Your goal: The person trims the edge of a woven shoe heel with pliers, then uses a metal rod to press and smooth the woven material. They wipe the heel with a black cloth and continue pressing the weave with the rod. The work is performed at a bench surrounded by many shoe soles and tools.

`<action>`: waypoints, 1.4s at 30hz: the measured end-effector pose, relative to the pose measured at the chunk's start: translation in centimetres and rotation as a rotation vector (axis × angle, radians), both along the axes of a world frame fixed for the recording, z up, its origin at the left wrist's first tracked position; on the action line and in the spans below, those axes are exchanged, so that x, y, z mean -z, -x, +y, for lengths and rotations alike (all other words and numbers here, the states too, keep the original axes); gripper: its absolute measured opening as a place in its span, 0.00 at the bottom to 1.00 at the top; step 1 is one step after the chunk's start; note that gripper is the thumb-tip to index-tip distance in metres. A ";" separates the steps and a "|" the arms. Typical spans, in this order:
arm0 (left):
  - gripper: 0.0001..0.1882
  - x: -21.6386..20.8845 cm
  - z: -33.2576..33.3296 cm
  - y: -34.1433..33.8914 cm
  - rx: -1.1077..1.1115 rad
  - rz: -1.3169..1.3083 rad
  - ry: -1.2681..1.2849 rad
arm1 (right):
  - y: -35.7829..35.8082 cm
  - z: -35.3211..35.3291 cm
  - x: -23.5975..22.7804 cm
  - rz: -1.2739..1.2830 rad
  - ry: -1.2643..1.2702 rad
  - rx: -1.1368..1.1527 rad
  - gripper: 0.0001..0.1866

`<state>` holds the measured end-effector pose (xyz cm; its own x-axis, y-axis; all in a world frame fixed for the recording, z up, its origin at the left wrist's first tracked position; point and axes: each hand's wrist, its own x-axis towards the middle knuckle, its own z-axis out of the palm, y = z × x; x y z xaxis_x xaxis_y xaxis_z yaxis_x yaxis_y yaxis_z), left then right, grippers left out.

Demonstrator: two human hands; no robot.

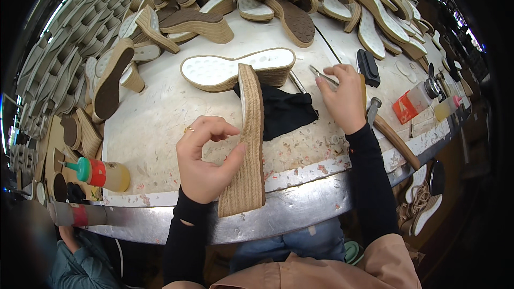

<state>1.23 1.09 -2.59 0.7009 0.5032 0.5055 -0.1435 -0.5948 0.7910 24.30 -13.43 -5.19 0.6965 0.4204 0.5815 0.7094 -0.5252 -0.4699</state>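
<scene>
A wedge sole [250, 150] with braided, rope-like sides stands on edge near the front of the table, its thick heel toward me. My left hand [206, 152] is curled against its left side, thumb and fingertips at the edge. My right hand [344, 96] pinches a slim metal tool [320, 74] with a pointed tip; its handle is mostly hidden by the fingers. Behind the upright sole lies another wedge sole [214, 69], white dimpled face up. A black cloth [289, 112] lies between the soles and my right hand.
Many soles [292, 18] are heaped along the back. A hammer [393, 139], a black block-shaped object [368, 68] and bottles [444, 108] lie at the right. A green-capped bottle [110, 175] is at the left. The metal table edge [300, 200] runs in front; another person's sleeve [80, 262] shows lower left.
</scene>
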 end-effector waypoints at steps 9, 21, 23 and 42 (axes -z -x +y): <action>0.07 -0.4 0.1 -0.4 -0.037 0.065 -0.219 | 2.9 1.5 -1.0 0.082 -0.303 -0.304 0.08; 0.09 1.2 1.1 -0.4 -0.158 -0.028 0.526 | 3.1 1.1 -1.3 0.297 -0.259 -0.329 0.07; 0.11 0.9 1.0 -0.1 -0.092 -0.070 0.488 | 3.1 1.1 -1.1 0.300 -0.221 -0.314 0.07; 0.10 0.7 0.9 -0.3 0.047 -0.008 0.384 | 3.0 1.0 -1.5 0.412 -0.254 -0.347 0.08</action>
